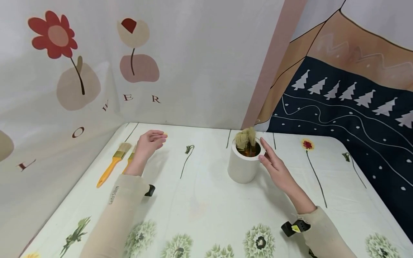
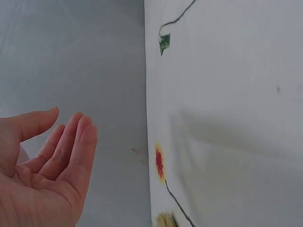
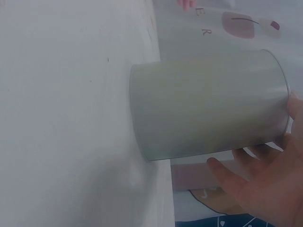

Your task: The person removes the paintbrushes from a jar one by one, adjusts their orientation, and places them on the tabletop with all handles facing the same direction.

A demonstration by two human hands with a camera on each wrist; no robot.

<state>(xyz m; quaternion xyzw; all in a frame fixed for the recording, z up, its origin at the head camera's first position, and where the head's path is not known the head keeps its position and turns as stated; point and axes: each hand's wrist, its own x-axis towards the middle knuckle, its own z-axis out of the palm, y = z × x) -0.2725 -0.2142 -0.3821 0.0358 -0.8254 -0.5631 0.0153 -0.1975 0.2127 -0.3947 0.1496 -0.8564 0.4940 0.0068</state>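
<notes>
A white cylindrical holder (image 1: pixel 243 168) stands upright on the table, with brushes (image 1: pixel 246 138) inside, bristles up. My right hand (image 1: pixel 275 170) is at its right side, thumb and fingers fairly straight, touching near the rim. Seen from the right wrist, the holder (image 3: pixel 208 106) has the right hand (image 3: pixel 270 184) by its rim end, the fingers not wrapped round it. Over the back left of the table, my left hand (image 1: pixel 149 145) is raised with nothing in it. In the left wrist view the left hand (image 2: pixel 52 170) shows a bare palm and loosely bent fingers.
A paintbrush with a yellow handle (image 1: pixel 109 172) lies at the table's left. Beside it, a second brush (image 1: pixel 129 159) is partly hidden by the left arm. The white tablecloth (image 1: pixel 200 204) has printed flowers. Fabric backdrops (image 1: pixel 200 64) hang behind and to the left.
</notes>
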